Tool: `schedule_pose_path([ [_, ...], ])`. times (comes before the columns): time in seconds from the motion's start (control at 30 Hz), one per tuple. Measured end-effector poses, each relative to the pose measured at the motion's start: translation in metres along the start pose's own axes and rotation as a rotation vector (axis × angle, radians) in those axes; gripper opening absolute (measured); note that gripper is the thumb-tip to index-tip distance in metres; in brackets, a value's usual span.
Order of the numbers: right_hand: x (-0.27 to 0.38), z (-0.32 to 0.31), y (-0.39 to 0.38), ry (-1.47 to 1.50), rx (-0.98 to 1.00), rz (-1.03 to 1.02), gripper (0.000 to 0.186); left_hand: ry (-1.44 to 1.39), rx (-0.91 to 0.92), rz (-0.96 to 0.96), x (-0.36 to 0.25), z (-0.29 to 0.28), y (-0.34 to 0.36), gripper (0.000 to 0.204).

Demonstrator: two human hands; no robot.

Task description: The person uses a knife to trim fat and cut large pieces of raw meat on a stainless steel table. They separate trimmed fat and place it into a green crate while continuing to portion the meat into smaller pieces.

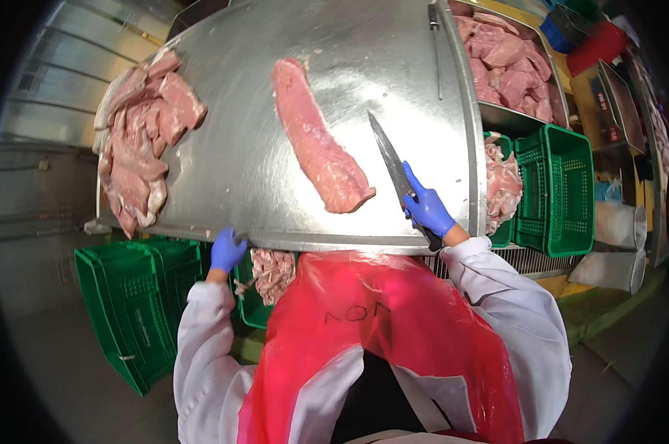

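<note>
My right hand [429, 211], in a blue glove, is closed round the handle of a long knife [386, 150], index finger stretched out. The blade points to the far side, just right of a long strip of pink meat [318, 140] on the steel table [238, 133]. My left hand [228, 250], also gloved in blue, is at the table's near edge with curled fingers; whether anything is in them I cannot make out. Just below and right of it, pale meat trimmings [273, 274] lie in a green crate [254, 314], partly hidden by my red apron.
A heap of meat pieces [138, 140] covers the table's left end. A thin rod-like tool [436, 55] lies at the far right. Beyond the right edge are a metal tray [560, 89] of meat and green crates [563, 192]. More green crates [120, 318] stand low left.
</note>
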State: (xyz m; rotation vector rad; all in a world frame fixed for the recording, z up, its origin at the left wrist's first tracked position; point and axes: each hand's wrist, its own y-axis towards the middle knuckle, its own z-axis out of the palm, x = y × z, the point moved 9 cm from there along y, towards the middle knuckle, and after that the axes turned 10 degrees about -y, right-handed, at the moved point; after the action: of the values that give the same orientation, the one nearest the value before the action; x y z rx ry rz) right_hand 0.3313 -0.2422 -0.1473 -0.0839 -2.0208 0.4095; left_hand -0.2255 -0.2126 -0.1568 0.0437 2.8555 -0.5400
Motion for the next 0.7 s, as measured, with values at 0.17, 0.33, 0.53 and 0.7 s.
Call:
schedule_pose_path([
  [0.17,-0.003,-0.027,-0.018,0.102,-0.193,0.002,0.083,-0.688,-0.206,-0.328,-0.194,0.025,0.219,0.133],
  [0.33,0.012,-0.068,-0.073,0.052,-0.370,0.069,0.082,-0.244,-0.204,-0.496,-0.293,0.009,0.250,0.140],
  [0.53,-0.031,-0.078,-0.160,0.189,-0.630,0.182,0.079,-1.007,0.233,-0.124,-0.230,0.017,0.351,0.099],
  [0.7,-0.077,-0.067,-0.224,0.437,-0.828,0.240,0.080,-1.506,0.673,0.202,-0.282,-0.044,0.266,0.069],
])
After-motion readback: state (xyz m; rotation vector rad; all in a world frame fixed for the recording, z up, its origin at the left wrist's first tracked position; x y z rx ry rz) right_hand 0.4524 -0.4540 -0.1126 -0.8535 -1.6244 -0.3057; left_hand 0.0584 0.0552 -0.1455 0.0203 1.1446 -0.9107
